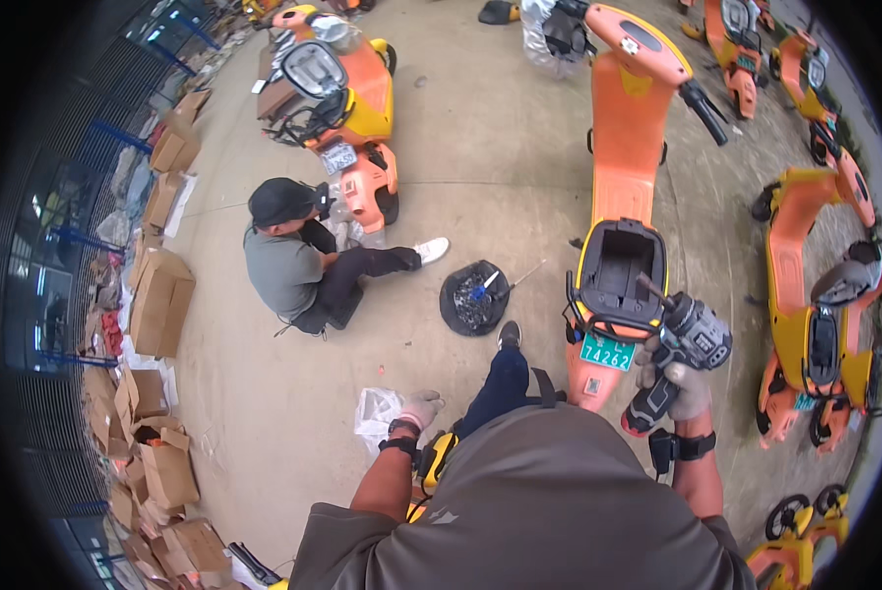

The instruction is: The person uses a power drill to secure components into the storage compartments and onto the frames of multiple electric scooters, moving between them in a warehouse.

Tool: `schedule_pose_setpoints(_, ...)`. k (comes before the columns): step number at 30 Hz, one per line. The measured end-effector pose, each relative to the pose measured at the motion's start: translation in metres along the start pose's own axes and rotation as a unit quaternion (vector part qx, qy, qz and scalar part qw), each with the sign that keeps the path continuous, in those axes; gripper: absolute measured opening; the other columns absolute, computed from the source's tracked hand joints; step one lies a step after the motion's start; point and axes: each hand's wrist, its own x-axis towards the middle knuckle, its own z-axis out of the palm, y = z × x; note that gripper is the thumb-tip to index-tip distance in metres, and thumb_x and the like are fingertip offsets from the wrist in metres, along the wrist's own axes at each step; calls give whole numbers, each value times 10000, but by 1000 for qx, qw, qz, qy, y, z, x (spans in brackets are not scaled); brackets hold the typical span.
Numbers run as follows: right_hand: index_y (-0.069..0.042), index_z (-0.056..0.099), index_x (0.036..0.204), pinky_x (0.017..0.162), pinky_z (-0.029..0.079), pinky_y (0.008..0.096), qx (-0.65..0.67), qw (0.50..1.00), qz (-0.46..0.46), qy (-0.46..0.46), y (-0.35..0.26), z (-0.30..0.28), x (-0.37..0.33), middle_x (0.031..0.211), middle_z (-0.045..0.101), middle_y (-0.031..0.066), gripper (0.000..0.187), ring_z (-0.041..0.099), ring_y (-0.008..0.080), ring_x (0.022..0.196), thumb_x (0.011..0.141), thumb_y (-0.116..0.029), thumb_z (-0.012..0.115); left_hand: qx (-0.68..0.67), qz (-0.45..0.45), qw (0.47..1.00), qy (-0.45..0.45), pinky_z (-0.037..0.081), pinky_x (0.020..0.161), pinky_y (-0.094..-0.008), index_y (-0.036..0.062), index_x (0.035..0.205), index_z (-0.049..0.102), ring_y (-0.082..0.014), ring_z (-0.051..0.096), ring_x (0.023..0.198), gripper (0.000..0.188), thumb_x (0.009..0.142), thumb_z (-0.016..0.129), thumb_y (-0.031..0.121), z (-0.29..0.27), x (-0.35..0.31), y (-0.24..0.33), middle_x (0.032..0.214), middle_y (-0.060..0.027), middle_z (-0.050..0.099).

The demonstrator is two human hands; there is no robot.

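Observation:
My right hand (689, 391), in a pale work glove, is closed round the handle of a grey and black cordless impact wrench (699, 334). The tool's nose points up and left, over the right rim of the open storage well (622, 261) on an orange and yellow electric scooter (626, 147). A green plate (607, 353) sits on the scooter's tail, just left of the tool. My gloved left hand (422, 408) is held low at my left side, fingers stretched out and nothing seen in them. Beside it a clear plastic bag (377, 417) lies on the ground.
A black bag of small parts (473, 298) lies ahead on the concrete. A person (298, 258) sits on the ground at left, next to another orange scooter (362, 108). More scooters (815, 305) stand at right. Cardboard boxes (161, 303) line the left wall.

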Motion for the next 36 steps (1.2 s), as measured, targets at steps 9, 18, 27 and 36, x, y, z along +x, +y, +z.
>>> schedule_pose_setpoints(9, -30, 579, 943, 664, 516, 324, -66, 997, -3, 42, 0, -10, -6, 900, 611, 114, 374, 611, 198, 713, 614, -169, 689, 18, 1, 1000, 4, 426, 951, -345, 49, 1102, 643, -294, 579, 1079, 407, 798, 626, 320, 2, 4, 3, 1110, -160, 634)
schedule_pose_setpoints(18, -6, 559, 1085, 605, 531, 306, -102, 993, -38, 50, 10, -25, -8, 991, 632, 151, 541, 619, 193, 682, 624, -246, 710, 19, -7, 999, 27, 425, 949, -342, 67, 1102, 645, -296, 573, 1082, 421, 787, 625, 345, 7, 13, 4, 1128, -159, 623)
schedule_pose_setpoints(27, -3, 540, 1118, 578, 517, 294, -119, 991, -19, 56, 17, -45, -7, 986, 632, 161, 578, 617, 201, 647, 620, -250, 701, 84, 9, 995, 51, 425, 938, -362, 85, 1095, 644, -314, 558, 1087, 427, 797, 571, 383, 0, -4, 9, 1122, -155, 621)
schedule_pose_setpoints(36, 25, 549, 1098, 609, 517, 290, -146, 989, 10, 32, 17, -49, 0, 986, 626, 154, 495, 619, 195, 664, 665, -180, 671, 55, -32, 997, 42, 430, 927, -356, 76, 1106, 633, -316, 561, 1084, 425, 805, 575, 371, 8, -28, 2, 1122, -158, 622)
